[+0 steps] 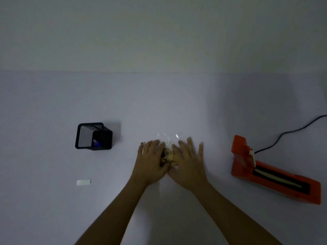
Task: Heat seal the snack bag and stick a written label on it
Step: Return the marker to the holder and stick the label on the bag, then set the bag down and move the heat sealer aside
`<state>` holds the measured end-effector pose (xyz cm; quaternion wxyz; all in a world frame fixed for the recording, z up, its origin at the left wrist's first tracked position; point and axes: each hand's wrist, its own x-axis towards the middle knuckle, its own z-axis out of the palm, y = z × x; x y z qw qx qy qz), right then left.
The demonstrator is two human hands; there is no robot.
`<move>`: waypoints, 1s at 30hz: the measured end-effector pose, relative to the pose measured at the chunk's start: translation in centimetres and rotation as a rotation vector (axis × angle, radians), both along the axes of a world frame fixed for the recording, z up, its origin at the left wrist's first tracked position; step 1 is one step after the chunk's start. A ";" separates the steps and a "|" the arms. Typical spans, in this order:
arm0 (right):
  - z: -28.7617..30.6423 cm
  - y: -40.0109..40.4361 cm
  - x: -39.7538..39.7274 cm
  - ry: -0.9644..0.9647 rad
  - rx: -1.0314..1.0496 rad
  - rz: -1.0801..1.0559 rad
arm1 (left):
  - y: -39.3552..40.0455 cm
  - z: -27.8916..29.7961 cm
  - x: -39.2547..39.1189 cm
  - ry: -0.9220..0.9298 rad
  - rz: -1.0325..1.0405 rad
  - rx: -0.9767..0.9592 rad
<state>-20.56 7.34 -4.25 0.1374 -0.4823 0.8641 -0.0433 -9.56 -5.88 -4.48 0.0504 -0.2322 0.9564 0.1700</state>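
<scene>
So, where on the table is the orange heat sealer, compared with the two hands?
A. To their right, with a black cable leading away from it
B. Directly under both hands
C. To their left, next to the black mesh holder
A: the orange heat sealer lies on the table right of the hands, its black cable running off toward the frame's right edge.

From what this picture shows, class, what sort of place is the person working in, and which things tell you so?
Probably a plain packing or craft bench set up indoors, dimly lit: a bare white table against a blank wall, an orange heat sealer with its cord, a black mesh pen holder, and a blank label.
</scene>
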 end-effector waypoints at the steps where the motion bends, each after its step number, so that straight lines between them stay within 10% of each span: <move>1: -0.1 -1.9 -1.0 0.010 0.006 -0.009 | -1.9 0.1 -1.3 -0.009 0.002 0.009; 14: 1.0 -9.5 -4.2 0.003 -0.030 -0.089 | -9.8 1.5 -6.0 -0.078 -0.039 -0.006; 30: 2.7 15.3 5.5 -0.063 -0.205 -0.126 | 6.2 4.1 -0.1 0.215 0.117 0.249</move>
